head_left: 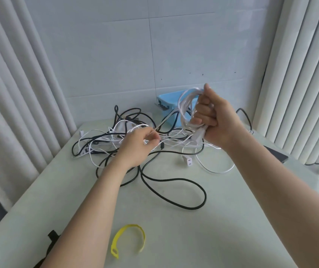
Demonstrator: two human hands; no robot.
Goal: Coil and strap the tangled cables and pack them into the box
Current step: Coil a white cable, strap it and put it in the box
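Nearest to me, at the bottom of the frame, a yellow strap (130,226) lies curled in an open arc on the pale table (183,244), and a black strap (52,235) pokes out at the lower left, partly hidden by my left forearm

Further in, a thick black cable (205,197) makes one wide loop across the middle of the table. Just beyond it, right of centre, a white two-hole plug (188,161) rests on the surface beside a thin white loop

My left hand (137,146) sits over the tangle of black and white cables (106,136) at centre left, thumb and fingertips pinched on a thin white strand. My right hand (214,120) is raised at centre right, fist closed tight around a coil of white cable (183,105); the loops stand up out of my grip and a white plug end sticks out below my fingers. The strand I pinch runs up toward that coil

Behind the coil stands the light blue box (165,108), at the far edge of the table against the tiled wall (116,55). A dark flat device (276,154) lies at the right edge, and pale curtains (9,84) hang down both sides
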